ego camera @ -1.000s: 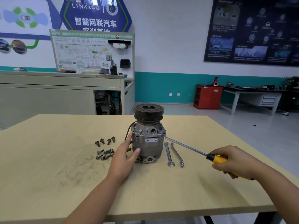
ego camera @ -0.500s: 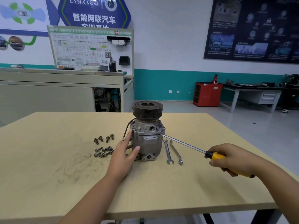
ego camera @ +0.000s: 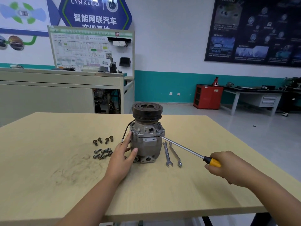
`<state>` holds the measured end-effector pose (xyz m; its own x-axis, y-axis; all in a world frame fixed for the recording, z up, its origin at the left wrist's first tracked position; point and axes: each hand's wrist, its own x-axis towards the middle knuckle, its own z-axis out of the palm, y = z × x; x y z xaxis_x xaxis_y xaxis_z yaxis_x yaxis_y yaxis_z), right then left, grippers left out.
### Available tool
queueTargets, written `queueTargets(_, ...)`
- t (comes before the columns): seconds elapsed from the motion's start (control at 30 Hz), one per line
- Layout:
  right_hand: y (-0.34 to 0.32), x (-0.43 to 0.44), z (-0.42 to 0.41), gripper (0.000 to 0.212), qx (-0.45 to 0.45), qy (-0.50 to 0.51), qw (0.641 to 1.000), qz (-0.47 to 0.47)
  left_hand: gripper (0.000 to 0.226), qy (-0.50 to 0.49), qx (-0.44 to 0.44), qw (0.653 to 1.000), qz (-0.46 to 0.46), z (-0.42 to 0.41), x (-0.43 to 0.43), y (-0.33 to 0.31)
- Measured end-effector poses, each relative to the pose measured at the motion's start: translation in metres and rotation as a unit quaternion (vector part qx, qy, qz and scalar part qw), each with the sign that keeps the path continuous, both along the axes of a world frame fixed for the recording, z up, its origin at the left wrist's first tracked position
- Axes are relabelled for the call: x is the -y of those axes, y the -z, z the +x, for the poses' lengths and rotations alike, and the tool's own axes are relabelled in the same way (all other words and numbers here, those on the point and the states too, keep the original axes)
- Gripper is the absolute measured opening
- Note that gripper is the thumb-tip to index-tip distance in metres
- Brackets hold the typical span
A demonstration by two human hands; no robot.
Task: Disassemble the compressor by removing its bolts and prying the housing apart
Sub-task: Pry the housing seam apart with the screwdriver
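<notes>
Pressed left hand [ego camera: 121, 158], fingers spread, against the upright compressor [ego camera: 147, 141] on the table [ego camera: 48, 168]; curled the right hand [ego camera: 228, 167] round the screwdriver [ego camera: 184, 148] handle, tip touching the housing seam on its right side

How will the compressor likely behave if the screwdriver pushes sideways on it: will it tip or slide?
It probably feels heavy for its size: the compressor looks like cast metal with a thick pulley on top. Standing on end with that pulley high, it may tip when the screwdriver levers it, so the left hand bracing its side seems needed.
</notes>
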<state>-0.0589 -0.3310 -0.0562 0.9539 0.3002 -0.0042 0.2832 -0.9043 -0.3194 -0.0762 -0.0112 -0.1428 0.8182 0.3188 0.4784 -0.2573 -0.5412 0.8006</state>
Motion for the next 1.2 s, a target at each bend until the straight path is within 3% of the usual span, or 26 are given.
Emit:
queueTargets(0.63,0.009,-0.003,-0.009,0.026,0.010,0.015,1.000,0.017,0.071,-0.002,-0.011,1.000,0.005,0.000,-0.001,0.001)
queueTargets(0.7,0.008,-0.003,-0.009,0.026,0.012,0.015,1.000,0.016,0.078,0.002,-0.011,1.000,-0.024,0.002,-0.001,0.000)
queueTargets(0.9,0.006,-0.002,-0.008,0.024,-0.003,0.012,0.999,0.030,0.130,0.035,-0.094,0.990,-0.104,0.027,-0.005,-0.005)
queueTargets(1.2,0.012,-0.001,-0.003,0.021,-0.008,0.012,0.999,0.036,0.135,0.084,-0.060,0.986,-0.132,0.052,0.007,0.004)
